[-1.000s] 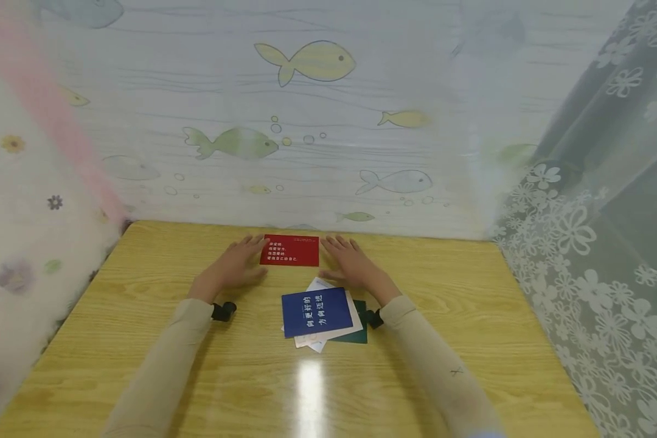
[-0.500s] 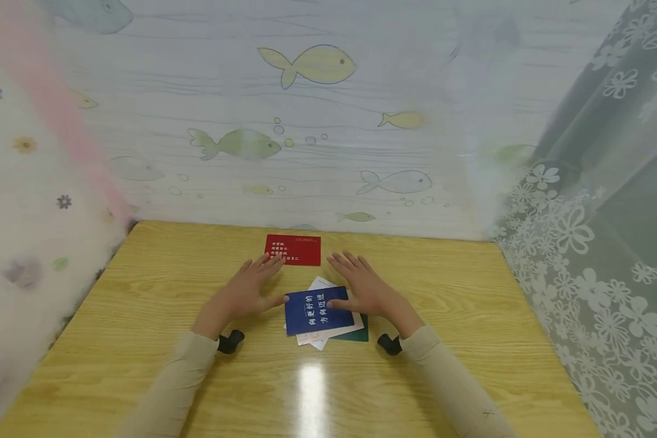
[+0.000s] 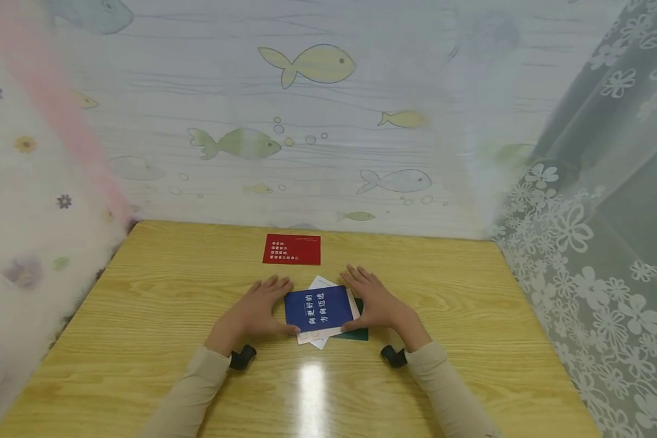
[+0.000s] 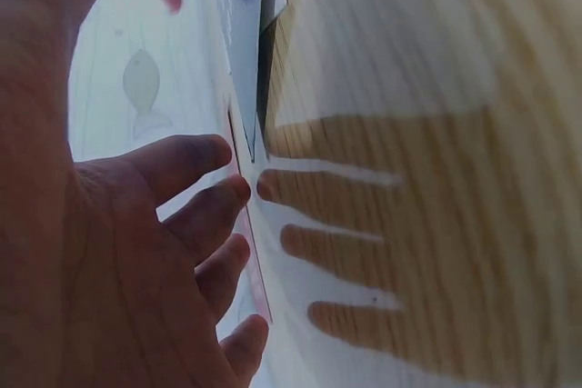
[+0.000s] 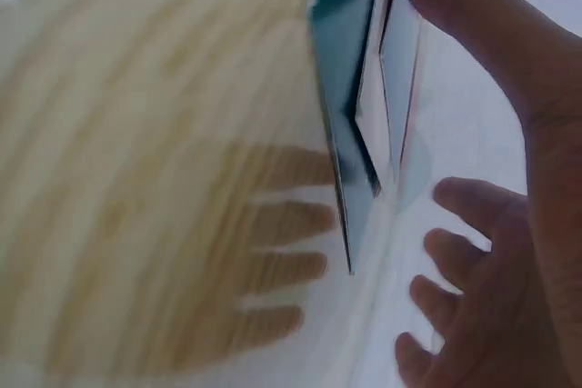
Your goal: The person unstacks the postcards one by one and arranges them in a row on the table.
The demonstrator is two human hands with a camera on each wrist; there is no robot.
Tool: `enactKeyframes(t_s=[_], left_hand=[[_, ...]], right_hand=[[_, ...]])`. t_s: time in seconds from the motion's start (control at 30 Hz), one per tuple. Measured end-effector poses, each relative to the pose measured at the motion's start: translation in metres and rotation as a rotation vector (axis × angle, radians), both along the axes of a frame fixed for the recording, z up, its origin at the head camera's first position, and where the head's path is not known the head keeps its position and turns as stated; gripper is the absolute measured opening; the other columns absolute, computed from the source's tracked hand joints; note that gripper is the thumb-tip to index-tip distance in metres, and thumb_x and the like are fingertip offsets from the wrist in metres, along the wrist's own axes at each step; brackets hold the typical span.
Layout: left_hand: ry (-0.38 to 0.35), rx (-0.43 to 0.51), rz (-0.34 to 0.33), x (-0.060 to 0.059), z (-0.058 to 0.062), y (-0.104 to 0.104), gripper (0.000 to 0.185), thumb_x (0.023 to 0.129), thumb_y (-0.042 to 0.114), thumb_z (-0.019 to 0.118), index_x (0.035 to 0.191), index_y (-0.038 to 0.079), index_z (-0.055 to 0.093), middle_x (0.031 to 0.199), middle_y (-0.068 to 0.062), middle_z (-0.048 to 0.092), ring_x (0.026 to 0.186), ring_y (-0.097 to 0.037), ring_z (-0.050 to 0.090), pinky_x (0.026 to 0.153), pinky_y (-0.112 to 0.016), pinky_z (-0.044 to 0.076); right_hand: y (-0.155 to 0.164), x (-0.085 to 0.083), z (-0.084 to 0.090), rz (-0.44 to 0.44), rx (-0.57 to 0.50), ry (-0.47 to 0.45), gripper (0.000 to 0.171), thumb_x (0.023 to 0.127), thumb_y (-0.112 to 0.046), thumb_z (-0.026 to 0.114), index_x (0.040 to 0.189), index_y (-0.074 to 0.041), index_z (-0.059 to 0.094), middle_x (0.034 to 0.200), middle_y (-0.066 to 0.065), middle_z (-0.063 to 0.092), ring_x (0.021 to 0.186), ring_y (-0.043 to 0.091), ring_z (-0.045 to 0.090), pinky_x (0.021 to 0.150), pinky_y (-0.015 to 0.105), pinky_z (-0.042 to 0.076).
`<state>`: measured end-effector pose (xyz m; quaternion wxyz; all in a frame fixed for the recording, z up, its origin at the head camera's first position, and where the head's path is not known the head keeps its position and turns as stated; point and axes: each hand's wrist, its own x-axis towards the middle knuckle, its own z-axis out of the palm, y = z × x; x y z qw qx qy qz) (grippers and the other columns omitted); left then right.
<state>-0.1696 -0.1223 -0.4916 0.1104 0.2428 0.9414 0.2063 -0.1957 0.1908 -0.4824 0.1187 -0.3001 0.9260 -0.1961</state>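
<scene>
**Two hands flank a small stack of cards at the table's centre**

At the bottom of the head view, two beige sleeves rise from the lower edge toward the middle of the wooden table, with a bright glare streak on the tabletop between them. The left hand lies flat just left of the blue card, fingers straight and slightly spread, the thumb tip touching the card's lower left corner. The right hand mirrors it on the other side, fingers relaxed and extended, its inner edge against the stack's right side; neither hand curls round anything.

The blue card tops a loose stack: a white card pokes out at the upper edge and below, and a dark green card shows at the lower right. In the left wrist view the stack's edges stand just past the fingertips, though blur hides whether they touch. The right wrist view shows the thumb against the fanned card edges.

Farther up the frame, a red card lies alone, apart from both hands, near the table's far edge. Bare wood spreads wide to left and right of the hands. Behind, a fish-patterned curtain closes off the table; a floral lace curtain hangs along the right edge.
</scene>
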Motion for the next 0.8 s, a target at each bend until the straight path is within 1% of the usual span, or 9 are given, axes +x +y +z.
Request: enactKeyframes(t_s=[0.13,0.3,0.5,0.63,0.8], left_hand=[[0.001,0.0,-0.001,0.005,0.001,-0.002,0.107,0.076,0.067,0.075,0.158,0.008,0.038,0.165,-0.012,0.033,0.156,-0.037,0.019,0.126,-0.059,0.015],[0.023,-0.022,-0.01,0.007,-0.001,-0.004,0.103,0.075,0.063,0.078,0.155,0.008,0.042,0.165,-0.012,0.033,0.155,-0.039,0.021,0.125,-0.061,0.017],[0.021,-0.025,-0.009,0.007,-0.002,-0.004,0.1,0.075,0.059,0.08,0.154,0.01,0.045,0.165,-0.012,0.032,0.155,-0.038,0.021,0.126,-0.059,0.017],[0.037,-0.015,-0.016,0.007,-0.002,-0.005,0.097,0.076,0.06,0.08,0.153,0.01,0.048,0.164,-0.014,0.034,0.154,-0.039,0.023,0.125,-0.06,0.019],[0.062,0.001,-0.025,0.011,-0.004,-0.007,0.095,0.078,0.062,0.077,0.154,0.012,0.047,0.165,-0.013,0.033,0.153,-0.04,0.025,0.124,-0.061,0.021]], right_hand=[[0.002,0.001,-0.002,-0.007,0.046,-0.015,0.111,0.073,-0.054,0.087,0.16,-0.009,0.033,0.17,0.018,0.015,0.156,0.043,0.009,0.126,0.062,0.013],[0.003,0.004,-0.002,-0.017,0.087,-0.029,0.106,0.074,-0.056,0.085,0.157,-0.009,0.039,0.169,0.016,0.018,0.157,0.04,0.009,0.127,0.059,0.012],[0.002,0.01,0.002,-0.014,0.066,-0.008,0.102,0.075,-0.055,0.086,0.154,-0.006,0.045,0.166,0.018,0.027,0.156,0.041,0.014,0.127,0.058,0.014],[0.003,0.013,0.004,-0.002,0.051,0.025,0.101,0.072,-0.053,0.088,0.15,-0.002,0.048,0.163,0.022,0.033,0.154,0.044,0.018,0.126,0.06,0.017],[0.008,0.016,0.002,-0.007,0.032,0.005,0.102,0.071,-0.052,0.089,0.15,-0.003,0.049,0.162,0.022,0.034,0.154,0.045,0.018,0.125,0.061,0.019]])
